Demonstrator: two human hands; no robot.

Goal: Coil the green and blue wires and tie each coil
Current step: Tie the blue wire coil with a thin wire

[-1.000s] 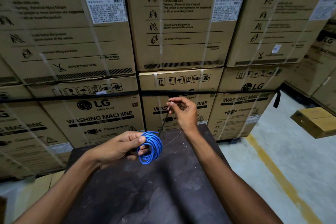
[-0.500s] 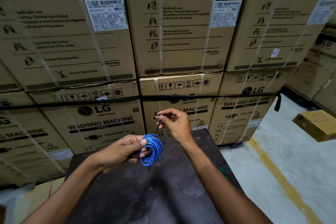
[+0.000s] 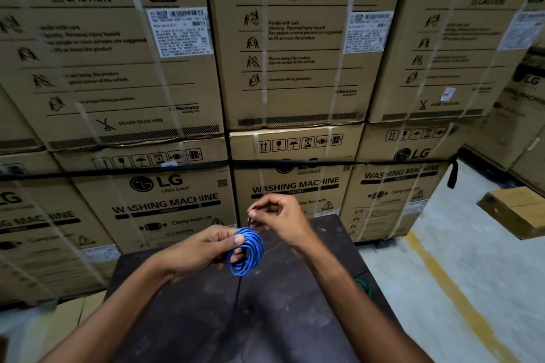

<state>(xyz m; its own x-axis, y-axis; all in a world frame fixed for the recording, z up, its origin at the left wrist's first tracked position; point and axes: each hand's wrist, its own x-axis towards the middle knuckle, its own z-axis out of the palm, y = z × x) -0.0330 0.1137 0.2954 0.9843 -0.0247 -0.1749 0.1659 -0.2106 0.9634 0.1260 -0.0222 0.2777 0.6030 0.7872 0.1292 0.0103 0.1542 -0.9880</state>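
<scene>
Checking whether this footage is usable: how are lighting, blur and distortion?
Head view: dim, warm lighting; wide-angle bowing of the cardboard boxes; edges soft, centre sharper; blue coil clear in the left hand; thin black tie pinched by the right hand barely visible.

blue wire coil, green wire, dark table, brown boxes

Left hand gripping blue wire coil, right hand pinching black tie

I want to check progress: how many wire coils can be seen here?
2. The blue coil is held in the left hand; a green coil lies at the table's right edge, mostly hidden behind the right forearm.
</scene>
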